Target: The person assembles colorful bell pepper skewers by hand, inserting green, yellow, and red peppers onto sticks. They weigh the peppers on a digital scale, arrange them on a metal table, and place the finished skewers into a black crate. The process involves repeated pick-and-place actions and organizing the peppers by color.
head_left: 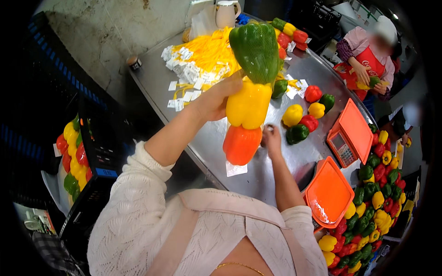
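Observation:
In my left hand (215,97) is a net bag of bell peppers, raised above the table and standing in a column. A green pepper (256,48) is at the top, a yellow pepper (248,103) in the middle and an orange-red pepper (242,145) at the bottom. From its lower end hangs a white label (236,169). My left fingers wrap round the bag near the yellow pepper, partly hidden behind it. Lower and to the right, my right hand (272,138) is over the metal table with its fingers curled; whatever they may hold is too small to make out.
Yellow net bags (214,50) with white tags are heaped on the metal table (202,142). Loose peppers (299,120) lie to the right, near two orange scales (329,193). Many peppers (368,221) fill the far right. A person in a red apron (370,60) handles peppers across the table.

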The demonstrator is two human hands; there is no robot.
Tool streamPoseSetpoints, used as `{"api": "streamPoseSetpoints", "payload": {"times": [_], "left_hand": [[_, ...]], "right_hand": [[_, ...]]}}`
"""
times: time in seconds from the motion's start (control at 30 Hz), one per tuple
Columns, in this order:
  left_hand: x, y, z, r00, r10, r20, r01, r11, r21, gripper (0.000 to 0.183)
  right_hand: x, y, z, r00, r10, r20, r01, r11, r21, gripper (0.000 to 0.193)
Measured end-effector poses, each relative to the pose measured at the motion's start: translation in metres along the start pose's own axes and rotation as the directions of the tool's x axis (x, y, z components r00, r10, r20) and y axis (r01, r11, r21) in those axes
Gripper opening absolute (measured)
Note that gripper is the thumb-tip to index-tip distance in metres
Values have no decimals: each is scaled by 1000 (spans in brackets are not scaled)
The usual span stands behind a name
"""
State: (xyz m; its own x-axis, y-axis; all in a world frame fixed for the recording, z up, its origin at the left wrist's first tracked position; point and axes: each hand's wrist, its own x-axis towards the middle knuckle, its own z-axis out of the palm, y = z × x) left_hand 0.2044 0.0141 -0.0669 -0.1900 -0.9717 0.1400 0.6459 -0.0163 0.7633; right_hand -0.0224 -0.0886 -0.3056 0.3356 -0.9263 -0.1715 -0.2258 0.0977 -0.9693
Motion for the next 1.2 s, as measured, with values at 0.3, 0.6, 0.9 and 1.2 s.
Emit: {"api": "streamPoseSetpoints", "payload": {"times": [0.3, 0.6, 0.9, 1.2], "left_hand": [[4, -20, 21, 978, 150, -147, -129, 981, 144, 65], [3, -19, 19, 962, 176, -210, -167, 984, 62, 57], [-3, -25, 27, 910, 257, -327, -280, 960, -27, 52], [-3, -31, 21, 924, 266, -276, -269, 963, 29, 55]], "right_hand": [[-93, -168, 3, 826, -429, 366, 295, 882, 368, 99], [-115, -170, 5, 822, -374, 429, 104, 840, 533, 95], [-108, -154, 4, 880, -351, 319, 113, 809, 578, 90], [-108, -165, 3, 846, -452, 281, 337, 864, 374, 102]]}}
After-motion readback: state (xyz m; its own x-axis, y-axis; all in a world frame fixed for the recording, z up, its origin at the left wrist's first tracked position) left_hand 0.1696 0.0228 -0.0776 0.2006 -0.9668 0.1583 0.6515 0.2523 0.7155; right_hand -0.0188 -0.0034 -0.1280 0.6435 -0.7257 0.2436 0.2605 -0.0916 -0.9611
